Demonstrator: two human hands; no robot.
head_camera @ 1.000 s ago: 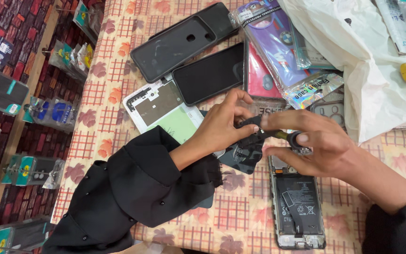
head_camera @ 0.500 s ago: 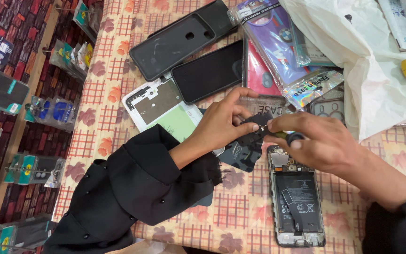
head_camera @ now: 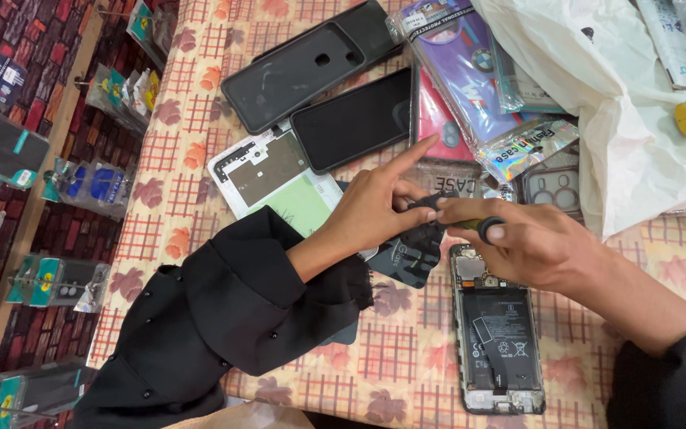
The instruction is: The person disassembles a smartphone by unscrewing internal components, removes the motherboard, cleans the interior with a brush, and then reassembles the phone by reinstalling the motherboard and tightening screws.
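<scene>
One opened phone [head_camera: 496,338], one dark screen [head_camera: 352,119], one white bag [head_camera: 597,87].

Tablecloth [head_camera: 200,143] under everything looks like smooth printed vinyl with a slight sheen, checked and floral. The small black part [head_camera: 430,208] pinched in my left hand [head_camera: 375,210] looks like matt plastic, and the ring-ended tool [head_camera: 482,228] in my right hand [head_camera: 533,246] has a rubbery black end. Opened phone [head_camera: 495,334] shows dull metal frame edges and a matt black battery with a printed label. The black phone [head_camera: 355,119] screen is glossy glass, and the dark case [head_camera: 303,67] above it is smooth plastic with smudges. Case packets [head_camera: 470,71] are shiny, crinkly clear film. White bag [head_camera: 597,87] is thin, soft plastic. My sleeves [head_camera: 232,318] are matt black cloth.
</scene>
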